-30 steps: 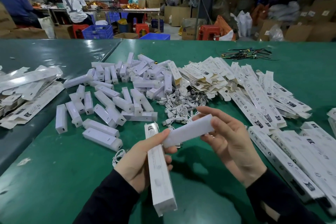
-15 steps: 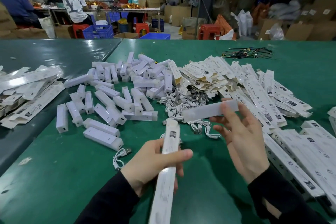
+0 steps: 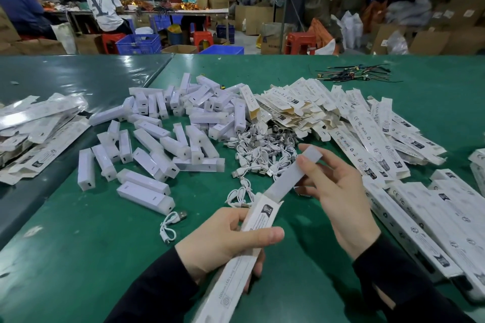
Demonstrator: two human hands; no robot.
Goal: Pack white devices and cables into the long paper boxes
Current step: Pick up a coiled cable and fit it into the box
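Left hand (image 3: 223, 238) grips a long paper box (image 3: 244, 249), thumb across its front, open end tilted up and away. Right hand (image 3: 338, 191) pinches a white device (image 3: 291, 176) with curled fingers (image 3: 312, 162); the device's lower end sits in the box mouth. Both are held above the green desk (image 3: 78, 244), near loose devices (image 3: 147, 155), cables (image 3: 262, 152) and flat boxes (image 3: 367, 123).

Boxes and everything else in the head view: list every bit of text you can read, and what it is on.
"CE FC RoHS": on a flat box in the pile to the right.
"LED": partly legible on the box that the left hand holds; the other words there are blurred.
All remaining labels are too small or blurred.
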